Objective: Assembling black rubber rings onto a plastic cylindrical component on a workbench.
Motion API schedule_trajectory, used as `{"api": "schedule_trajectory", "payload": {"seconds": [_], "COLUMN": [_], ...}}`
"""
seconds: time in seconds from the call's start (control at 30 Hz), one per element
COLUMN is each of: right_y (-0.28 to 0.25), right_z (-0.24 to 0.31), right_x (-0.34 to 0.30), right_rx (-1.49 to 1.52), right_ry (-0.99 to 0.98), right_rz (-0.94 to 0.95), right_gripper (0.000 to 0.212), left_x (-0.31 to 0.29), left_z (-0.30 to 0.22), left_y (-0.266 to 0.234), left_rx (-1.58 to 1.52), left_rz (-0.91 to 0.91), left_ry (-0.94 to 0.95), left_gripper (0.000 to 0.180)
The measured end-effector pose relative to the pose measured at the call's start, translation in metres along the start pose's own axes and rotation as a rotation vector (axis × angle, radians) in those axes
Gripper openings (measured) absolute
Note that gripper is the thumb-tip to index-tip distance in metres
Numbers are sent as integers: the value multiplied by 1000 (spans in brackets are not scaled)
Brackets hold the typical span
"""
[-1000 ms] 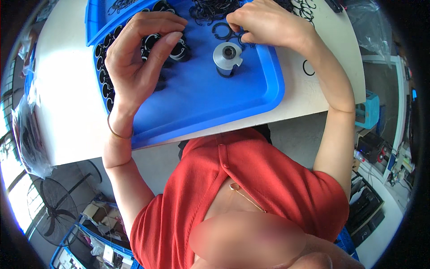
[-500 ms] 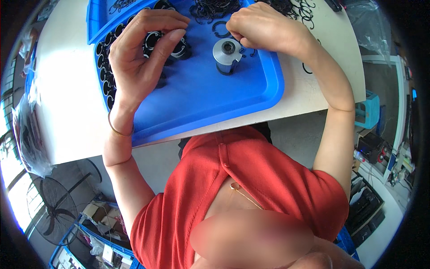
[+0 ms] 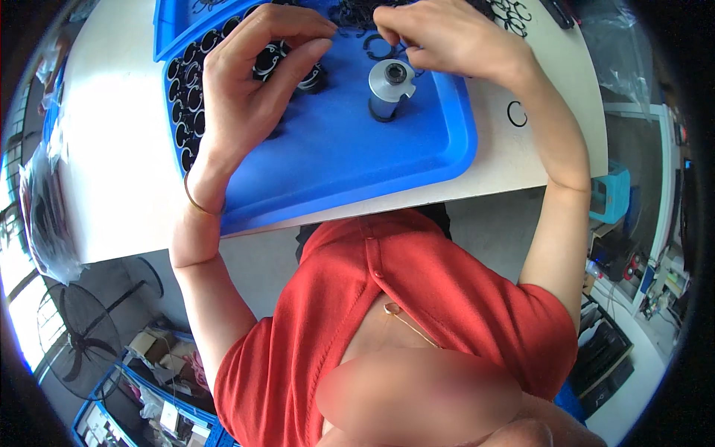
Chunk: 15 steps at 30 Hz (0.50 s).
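Observation:
My right hand (image 3: pixel 458 39) is above the far right part of a blue tray (image 3: pixel 335 201), index finger and thumb parted. Close beneath its fingertips lies a black open ring (image 3: pixel 366 48), like a snap ring; I cannot tell whether they touch. Just nearer to me, a silver-topped cylinder (image 3: pixel 387 86) with a dark hole and a notched rim stands upright on the tray. My left hand (image 3: pixel 249 86) hovers over the tray's left half, thumb and fingers curved with a gap and nothing visible between them. Behind it, black cylindrical parts with light rings (image 3: pixel 310 78) are partly hidden.
Rows of black ringed parts (image 3: pixel 182 112) line the tray's left side. A tangled heap of black rings (image 3: pixel 365 13) lies at the back. More rings (image 3: pixel 512 18) and a single one (image 3: pixel 515 114) rest on the white table (image 3: pixel 112 149). A fan (image 3: pixel 78 341) stands at the lower left.
My left hand has shifted right and slightly away. The right hand's fingers have parted from a closed curl near the ring. The tray and cylinder appear slightly farther right in view.

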State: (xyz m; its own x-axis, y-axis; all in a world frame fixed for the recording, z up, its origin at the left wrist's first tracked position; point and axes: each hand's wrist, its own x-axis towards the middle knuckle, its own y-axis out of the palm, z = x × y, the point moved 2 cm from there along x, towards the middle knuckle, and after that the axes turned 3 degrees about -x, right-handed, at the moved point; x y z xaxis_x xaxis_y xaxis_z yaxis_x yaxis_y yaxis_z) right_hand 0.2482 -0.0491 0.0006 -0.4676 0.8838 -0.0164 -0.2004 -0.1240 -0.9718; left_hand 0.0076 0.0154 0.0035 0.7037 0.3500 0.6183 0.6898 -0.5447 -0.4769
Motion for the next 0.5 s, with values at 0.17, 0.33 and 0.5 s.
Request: {"api": "schedule_trajectory", "payload": {"seconds": [0.17, 0.33, 0.5], "right_y": [-26, -39, -22], "right_z": [-5, 6, 6], "right_x": [2, -2, 3], "right_rx": [241, 615, 822], "right_ry": [81, 82, 0], "right_rz": [-78, -94, -102], "right_gripper": [23, 19, 19], "left_x": [-5, -1, -5], "left_z": [-3, 1, 7], "left_y": [10, 16, 25], "left_rx": [48, 49, -72], "left_rz": [-49, 39, 0], "left_ry": [-311, -477, -393], "left_gripper": [25, 33, 31]}}
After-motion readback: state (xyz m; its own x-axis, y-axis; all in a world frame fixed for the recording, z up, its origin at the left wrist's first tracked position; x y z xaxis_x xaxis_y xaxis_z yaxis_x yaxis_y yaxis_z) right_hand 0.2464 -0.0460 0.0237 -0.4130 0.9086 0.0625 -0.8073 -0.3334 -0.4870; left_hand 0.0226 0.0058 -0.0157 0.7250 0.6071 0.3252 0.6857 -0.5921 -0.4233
